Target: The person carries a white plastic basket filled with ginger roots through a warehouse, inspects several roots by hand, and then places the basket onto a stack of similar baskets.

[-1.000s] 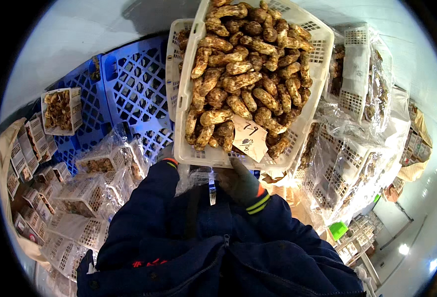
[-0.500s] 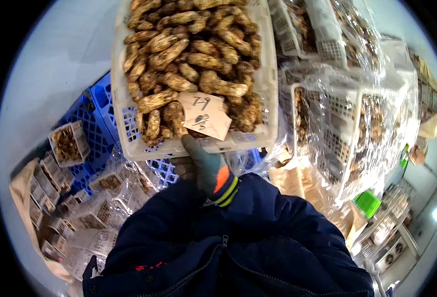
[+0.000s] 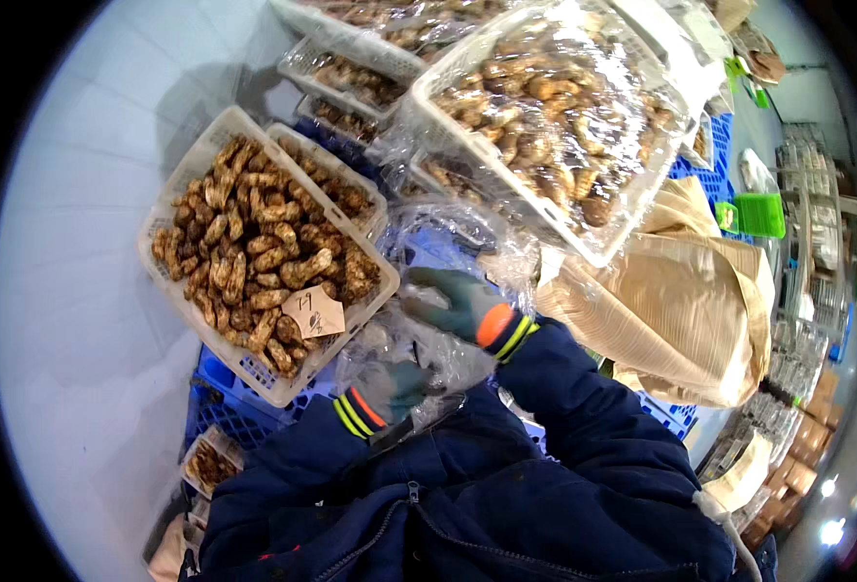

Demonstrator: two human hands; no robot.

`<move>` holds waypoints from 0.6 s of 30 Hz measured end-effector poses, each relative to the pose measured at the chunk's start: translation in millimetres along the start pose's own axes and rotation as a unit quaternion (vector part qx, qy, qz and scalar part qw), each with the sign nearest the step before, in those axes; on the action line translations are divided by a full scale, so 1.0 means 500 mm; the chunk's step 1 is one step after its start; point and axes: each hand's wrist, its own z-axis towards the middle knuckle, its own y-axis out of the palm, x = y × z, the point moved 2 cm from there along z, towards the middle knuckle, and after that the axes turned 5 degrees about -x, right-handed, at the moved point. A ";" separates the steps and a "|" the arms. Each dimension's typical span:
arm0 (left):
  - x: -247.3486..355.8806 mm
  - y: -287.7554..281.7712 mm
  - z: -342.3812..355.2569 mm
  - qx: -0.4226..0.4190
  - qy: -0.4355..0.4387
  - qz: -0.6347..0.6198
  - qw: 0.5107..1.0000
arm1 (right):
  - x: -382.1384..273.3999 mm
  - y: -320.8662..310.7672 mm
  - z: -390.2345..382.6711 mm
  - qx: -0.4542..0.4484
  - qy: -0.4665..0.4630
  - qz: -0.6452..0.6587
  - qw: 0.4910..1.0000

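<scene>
My left hand [image 3: 393, 386], in a grey-green glove with an orange and yellow cuff, grips a crumpled sheet of clear plastic film [image 3: 435, 247] just in front of my chest. My right hand [image 3: 451, 303], gloved the same way, lies a little higher on the same film with its fingers curled into it. To the left of both hands a white slotted basket [image 3: 178, 202] full of brown mushrooms rests uncovered, with a small paper tag [image 3: 314, 312] on its near corner. My dark blue jacket sleeves fill the lower middle.
A larger film-wrapped mushroom basket [image 3: 555, 116] sits above right, with more wrapped baskets [image 3: 351, 78] behind it. A blue crate [image 3: 223, 412] lies under the open basket. Brown paper bags [image 3: 686, 291] and a green container [image 3: 758, 215] are at right, and a small tray [image 3: 210, 464] at lower left.
The open mushroom basket, held up in front of me before, now rests at left with no hand on it. Both hands have come onto the clear film, and the view has swung right.
</scene>
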 end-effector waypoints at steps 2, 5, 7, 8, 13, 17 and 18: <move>0.100 0.012 -0.021 -0.085 0.211 0.334 0.915 | 0.069 -0.045 -0.073 0.035 0.039 0.067 0.996; 0.194 0.068 -0.004 -0.122 0.109 0.080 0.983 | 0.089 0.031 -0.190 -0.021 -0.006 0.207 0.978; 0.187 0.104 0.012 -0.156 0.089 0.129 0.975 | 0.060 0.115 -0.233 -0.053 0.048 0.420 0.905; 0.170 0.133 0.017 -0.161 0.119 0.214 0.956 | 0.082 0.158 -0.254 -0.069 0.059 0.359 0.929; 0.097 0.230 0.005 -0.180 0.168 0.568 0.786 | 0.109 0.243 -0.337 -0.025 0.019 0.570 0.821; 0.020 0.237 0.022 -0.166 0.242 0.403 0.867 | 0.042 0.243 -0.383 0.013 -0.086 0.851 0.517; 0.014 0.257 0.038 -0.126 0.220 0.528 0.811 | 0.055 0.247 -0.410 0.032 -0.110 0.842 0.526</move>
